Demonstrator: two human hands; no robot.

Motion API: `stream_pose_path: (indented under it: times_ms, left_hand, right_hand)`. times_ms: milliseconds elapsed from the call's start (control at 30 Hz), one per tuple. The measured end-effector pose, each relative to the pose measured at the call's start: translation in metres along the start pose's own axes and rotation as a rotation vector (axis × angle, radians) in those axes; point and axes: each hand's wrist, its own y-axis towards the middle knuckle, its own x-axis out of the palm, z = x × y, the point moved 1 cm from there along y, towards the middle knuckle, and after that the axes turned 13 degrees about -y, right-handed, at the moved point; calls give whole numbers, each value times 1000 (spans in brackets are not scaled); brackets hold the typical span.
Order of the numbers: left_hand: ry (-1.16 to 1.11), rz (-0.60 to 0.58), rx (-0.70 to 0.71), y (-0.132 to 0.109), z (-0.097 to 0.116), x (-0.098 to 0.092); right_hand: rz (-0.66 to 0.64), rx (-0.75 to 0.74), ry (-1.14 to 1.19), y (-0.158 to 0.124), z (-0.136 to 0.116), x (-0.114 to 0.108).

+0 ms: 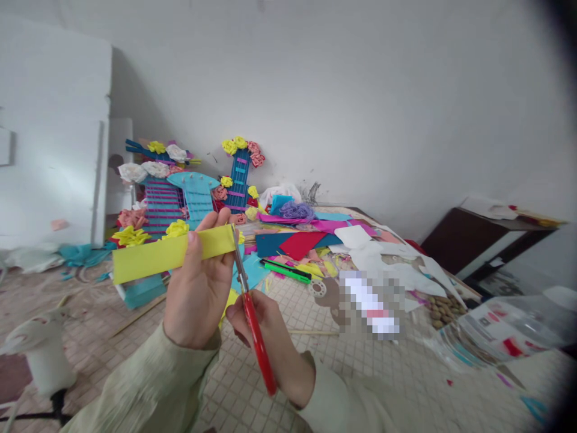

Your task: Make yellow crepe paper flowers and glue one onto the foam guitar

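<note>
A long yellow paper strip point(148, 260) lies across my left hand point(198, 300), pinched under the thumb with the fingers behind it. My right hand point(270, 337) grips a pair of scissors point(256, 346) with red handles. Their metal blades point up and meet the strip's right end; whether they cut into it cannot be made out. Below the strip, part of another yellow piece point(229, 304) shows between my hands. Beyond them lies a green utility knife point(288, 270) among paper scraps.
Decorated blue craft pieces point(201, 195) with paper flowers lean at the back wall. Red paper point(302, 243) and purple yarn point(297, 210) lie mid-table. A glue gun point(45, 349) stands at left, a large plastic bottle point(509, 325) lies at right, and a roll of tape point(318, 288) sits near the knife.
</note>
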Motion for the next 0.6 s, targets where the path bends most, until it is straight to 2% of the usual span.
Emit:
stream_pose_path:
  times_ms: [600]
  left_hand:
    - [-16,-13,-16,1,0,0]
  right_hand:
    - [4,34,31,1,2,1]
